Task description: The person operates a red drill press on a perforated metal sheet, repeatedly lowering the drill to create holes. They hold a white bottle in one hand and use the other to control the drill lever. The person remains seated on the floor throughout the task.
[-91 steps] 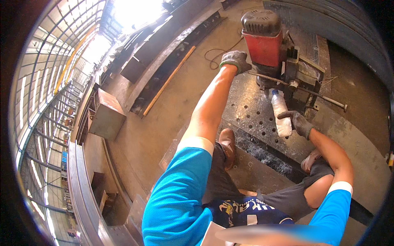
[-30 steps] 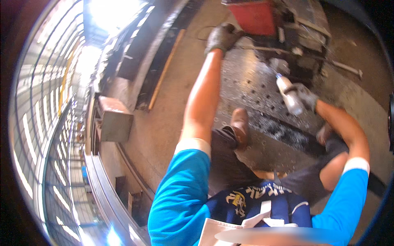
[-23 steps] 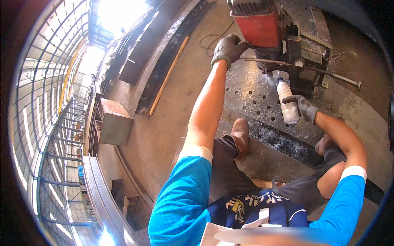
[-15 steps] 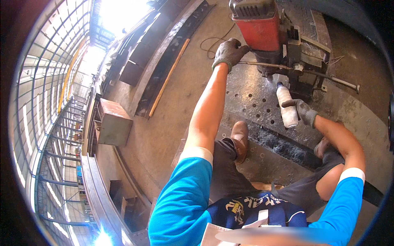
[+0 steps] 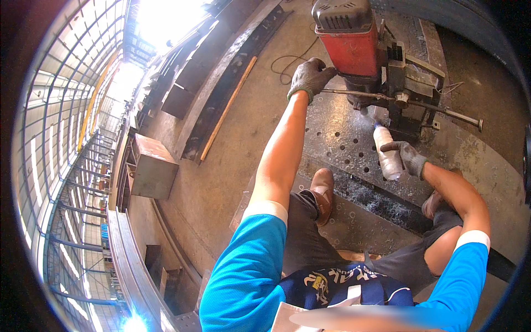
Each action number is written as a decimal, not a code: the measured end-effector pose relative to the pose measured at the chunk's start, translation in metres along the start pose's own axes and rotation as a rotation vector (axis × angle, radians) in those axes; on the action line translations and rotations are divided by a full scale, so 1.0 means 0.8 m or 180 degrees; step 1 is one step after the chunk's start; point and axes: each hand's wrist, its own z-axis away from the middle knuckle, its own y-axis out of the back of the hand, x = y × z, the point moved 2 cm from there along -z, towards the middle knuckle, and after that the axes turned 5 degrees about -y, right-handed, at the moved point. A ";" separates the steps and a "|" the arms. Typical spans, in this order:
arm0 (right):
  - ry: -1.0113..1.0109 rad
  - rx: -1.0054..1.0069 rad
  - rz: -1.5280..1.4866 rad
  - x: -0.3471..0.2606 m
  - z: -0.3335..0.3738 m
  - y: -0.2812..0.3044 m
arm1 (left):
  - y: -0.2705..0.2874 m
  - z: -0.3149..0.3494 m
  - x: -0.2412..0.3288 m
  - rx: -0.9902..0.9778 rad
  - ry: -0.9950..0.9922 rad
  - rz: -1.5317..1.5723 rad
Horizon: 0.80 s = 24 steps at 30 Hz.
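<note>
A magnetic drill with a red motor housing (image 5: 348, 52) stands on a perforated steel plate (image 5: 332, 119). My left hand (image 5: 311, 78), in a grey glove, is closed round the left end of the drill's long feed handle (image 5: 359, 94); its fingertips are beside the red housing. In my gloved right hand (image 5: 408, 156) is a white squeeze bottle (image 5: 388, 155), tilted with its dark nozzle toward the drill's lower end. A pale mist or spray shows between nozzle and drill. The cutting tip itself is hard to make out.
Metal shavings (image 5: 381, 199) fill a dark channel in front of the plate, between my boots (image 5: 322, 191). A metal box (image 5: 152, 166) stands at the left, near long steel beams (image 5: 135, 271). A cable (image 5: 285, 66) lies on the floor behind my left hand.
The bottle has shifted slightly down in the picture, and the mist near its nozzle is whiter and plainer. My left hand stays at the handle's end.
</note>
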 end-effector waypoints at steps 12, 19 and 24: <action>0.0439 -0.0259 0.1055 0.010 -0.013 0.016 | -0.028 -0.041 -0.045 0.0174 -0.0811 -0.0487; 0.0079 -0.0261 0.0389 0.011 -0.023 0.012 | -0.020 -0.022 -0.031 0.0081 -0.0127 -0.0123; 0.0021 -0.0179 0.0346 0.007 -0.025 0.014 | -0.018 -0.016 -0.026 0.0099 -0.0206 -0.0126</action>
